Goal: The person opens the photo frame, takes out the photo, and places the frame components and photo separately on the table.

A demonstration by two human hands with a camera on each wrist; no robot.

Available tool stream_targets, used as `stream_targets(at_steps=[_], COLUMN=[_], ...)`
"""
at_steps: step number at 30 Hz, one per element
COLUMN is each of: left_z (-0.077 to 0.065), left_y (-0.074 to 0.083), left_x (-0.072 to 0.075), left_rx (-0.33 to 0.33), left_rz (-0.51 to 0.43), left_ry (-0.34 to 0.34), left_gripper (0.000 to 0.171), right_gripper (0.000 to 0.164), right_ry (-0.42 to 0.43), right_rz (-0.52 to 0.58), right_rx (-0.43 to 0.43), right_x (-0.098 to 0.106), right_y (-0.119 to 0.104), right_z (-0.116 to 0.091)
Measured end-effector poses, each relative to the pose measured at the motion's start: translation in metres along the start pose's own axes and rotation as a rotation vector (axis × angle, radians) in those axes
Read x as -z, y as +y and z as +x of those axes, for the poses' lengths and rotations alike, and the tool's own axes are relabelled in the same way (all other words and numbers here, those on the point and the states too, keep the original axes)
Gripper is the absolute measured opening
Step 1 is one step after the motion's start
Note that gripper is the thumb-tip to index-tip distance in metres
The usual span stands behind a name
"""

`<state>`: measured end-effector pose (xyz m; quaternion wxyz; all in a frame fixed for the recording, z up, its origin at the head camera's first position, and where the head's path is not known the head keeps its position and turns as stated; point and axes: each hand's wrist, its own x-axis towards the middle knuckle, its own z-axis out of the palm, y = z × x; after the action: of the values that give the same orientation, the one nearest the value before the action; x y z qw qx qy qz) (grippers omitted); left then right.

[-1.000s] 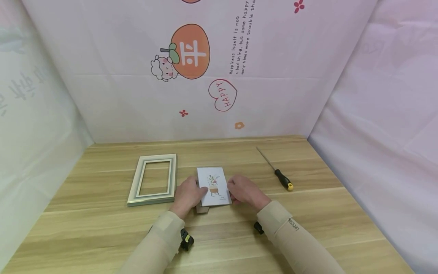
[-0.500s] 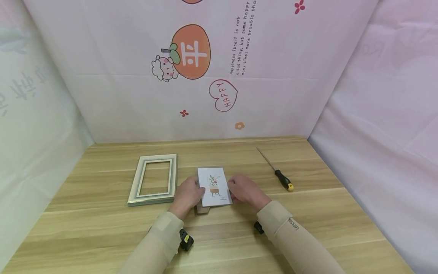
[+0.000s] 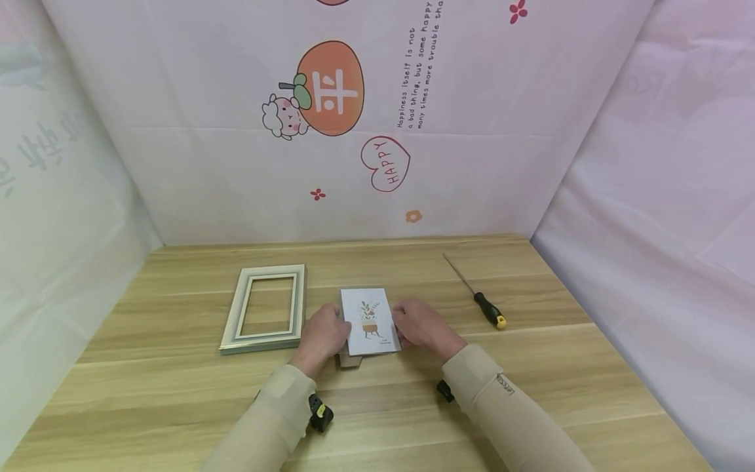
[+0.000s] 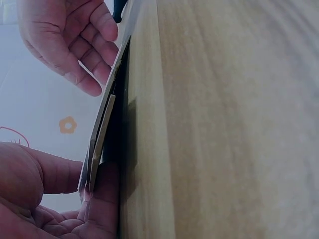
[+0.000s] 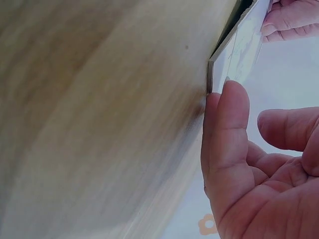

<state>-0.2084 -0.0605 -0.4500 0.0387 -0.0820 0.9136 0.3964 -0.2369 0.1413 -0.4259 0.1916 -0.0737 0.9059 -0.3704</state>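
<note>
A white card [image 3: 373, 314] printed with a potted plant lies on a thin backing board, tilted off the table on its left side. My left hand [image 3: 321, 333] pinches the left edge of this stack, thumb on top and fingers underneath. A brown stand leg [image 3: 350, 361] pokes out below the card; in the left wrist view the leg [image 4: 102, 139] juts from the board's underside. My right hand [image 3: 426, 329] is at the right edge. In the right wrist view its index fingertip [image 5: 235, 94] touches the board's edge [image 5: 210, 74], with the thumb held apart.
A cream and grey picture frame [image 3: 232, 316] with an open middle lies to the left of the left hand. A screwdriver [image 3: 488, 309] with a black and yellow handle lies to the right. A printed cloth wall [image 3: 472, 164] stands behind the wooden table [image 3: 377, 419].
My left thumb has drawn back slightly towards the card's left edge. The right hand, frame and screwdriver have stayed in place.
</note>
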Motion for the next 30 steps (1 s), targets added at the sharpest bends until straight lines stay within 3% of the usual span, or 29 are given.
stream_targets(at_steps=[13, 20, 30], left_z=[-0.0008, -0.0003, -0.0016], left_y=[-0.0008, -0.0008, -0.0006], left_x=[0.0007, 0.0000, -0.0001], left_rx=[-0.001, 0.008, 0.022], left_rz=[-0.013, -0.015, -0.044], left_ry=[-0.009, -0.007, -0.003], left_gripper=[0.012, 0.011, 0.007], right_gripper=[0.039, 0.035, 0.019], right_ry=[0.017, 0.015, 0.008], right_rz=[0.135, 0.190, 0.145], right_rx=[-0.037, -0.043, -0.036], right_x=[-0.0015, -0.0024, -0.0020], right_y=[-0.0009, -0.0004, 0.0003], right_z=[0.0054, 0.0051, 0.0081])
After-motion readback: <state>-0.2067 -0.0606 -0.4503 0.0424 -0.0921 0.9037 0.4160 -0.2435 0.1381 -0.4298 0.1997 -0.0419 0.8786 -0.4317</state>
